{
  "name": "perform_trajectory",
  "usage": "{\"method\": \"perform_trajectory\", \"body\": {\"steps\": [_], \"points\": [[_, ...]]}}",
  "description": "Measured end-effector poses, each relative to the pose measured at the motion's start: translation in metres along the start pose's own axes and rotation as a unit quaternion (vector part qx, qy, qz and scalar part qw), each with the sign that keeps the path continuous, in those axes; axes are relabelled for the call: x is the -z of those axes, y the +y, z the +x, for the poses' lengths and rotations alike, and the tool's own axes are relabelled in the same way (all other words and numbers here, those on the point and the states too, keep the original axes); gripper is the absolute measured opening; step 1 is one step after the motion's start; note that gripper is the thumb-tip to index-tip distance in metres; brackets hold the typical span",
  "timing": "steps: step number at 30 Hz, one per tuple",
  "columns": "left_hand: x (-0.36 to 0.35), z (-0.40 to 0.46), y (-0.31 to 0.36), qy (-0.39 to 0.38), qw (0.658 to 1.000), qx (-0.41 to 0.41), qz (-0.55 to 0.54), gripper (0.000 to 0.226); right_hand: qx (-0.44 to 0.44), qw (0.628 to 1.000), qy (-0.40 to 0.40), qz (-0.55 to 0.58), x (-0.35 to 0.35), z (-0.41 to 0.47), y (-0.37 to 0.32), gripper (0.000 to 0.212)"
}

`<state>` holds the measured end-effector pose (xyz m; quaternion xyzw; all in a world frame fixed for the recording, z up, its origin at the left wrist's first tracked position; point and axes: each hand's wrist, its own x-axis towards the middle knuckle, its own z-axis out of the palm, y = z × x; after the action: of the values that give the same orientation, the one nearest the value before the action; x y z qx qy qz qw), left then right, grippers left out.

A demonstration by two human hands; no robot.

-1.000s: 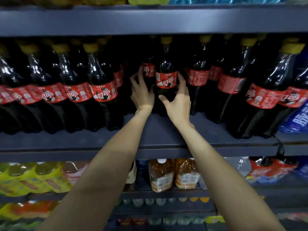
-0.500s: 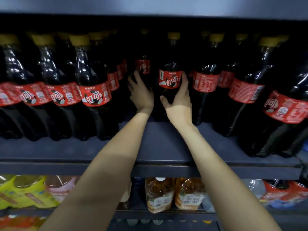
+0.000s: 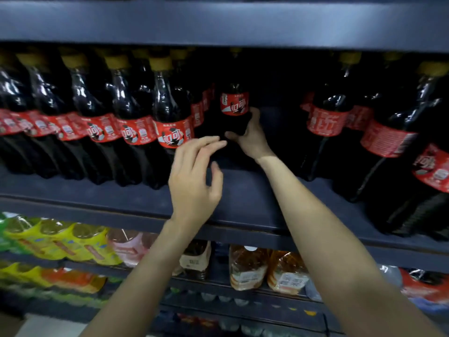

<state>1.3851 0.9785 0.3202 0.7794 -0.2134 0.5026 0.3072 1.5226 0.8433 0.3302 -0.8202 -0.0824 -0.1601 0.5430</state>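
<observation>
A dark cola bottle with a red label and yellow cap stands deep in a gap on the dark shelf. My right hand grips its body below the label, thumb on the left side. My left hand hovers nearer the shelf's front edge, fingers loosely spread and holding nothing, clear of the bottle.
A row of cola bottles fills the shelf to the left, and more cola bottles stand at the right. The upper shelf board hangs close above the caps. Below are yellow drink packs and amber bottles.
My left hand let go of the bottle and drew back toward the shelf's front. The right hand stayed wrapped on the bottle. The camera view shifted right and closer.
</observation>
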Motion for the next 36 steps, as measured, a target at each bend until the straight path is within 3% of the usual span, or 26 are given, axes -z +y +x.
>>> {"method": "perform_trajectory", "body": {"steps": [3, 6, 13, 18, 21, 25, 28, 30, 33, 36], "points": [[0.009, -0.002, -0.017, 0.057, 0.994, 0.012, 0.087, 0.037, 0.013, 0.999, -0.037, 0.002, -0.004, 0.005, 0.003, 0.078], [0.010, -0.004, -0.031, 0.060, 0.991, 0.031, 0.116, 0.047, 0.015, 0.999, -0.048, 0.017, -0.011, 0.003, 0.000, 0.077], [0.007, -0.006, -0.039, 0.038, 0.993, 0.031, 0.105, 0.050, 0.013, 1.000, -0.027, 0.002, -0.016, 0.001, -0.002, 0.081], [0.007, -0.004, -0.018, 0.051, 0.994, 0.017, 0.092, 0.046, -0.016, 1.000, -0.008, -0.024, -0.013, -0.023, -0.015, 0.096], [0.000, 0.003, 0.005, 0.036, 0.999, -0.009, 0.014, 0.038, 0.020, 0.997, 0.056, -0.053, 0.013, -0.065, -0.024, 0.082], [-0.031, 0.018, 0.038, -0.077, 0.979, 0.080, -0.173, 0.036, 0.118, 0.959, 0.221, -0.134, 0.059, -0.136, -0.024, 0.046], [-0.069, 0.040, 0.062, -0.218, 0.903, 0.217, -0.301, 0.059, 0.104, 0.940, 0.278, -0.169, 0.083, -0.152, -0.020, 0.042], [-0.095, 0.052, 0.074, -0.268, 0.860, 0.273, -0.339, 0.077, 0.099, 0.932, 0.293, -0.187, 0.097, -0.159, -0.023, 0.040], [-0.128, 0.061, 0.083, -0.308, 0.833, 0.296, -0.352, 0.094, 0.099, 0.912, 0.334, -0.217, 0.120, -0.179, -0.028, 0.036], [-0.144, 0.062, 0.085, -0.331, 0.845, 0.263, -0.329, 0.095, 0.087, 0.882, 0.376, -0.269, 0.142, -0.201, -0.027, 0.034]]}}
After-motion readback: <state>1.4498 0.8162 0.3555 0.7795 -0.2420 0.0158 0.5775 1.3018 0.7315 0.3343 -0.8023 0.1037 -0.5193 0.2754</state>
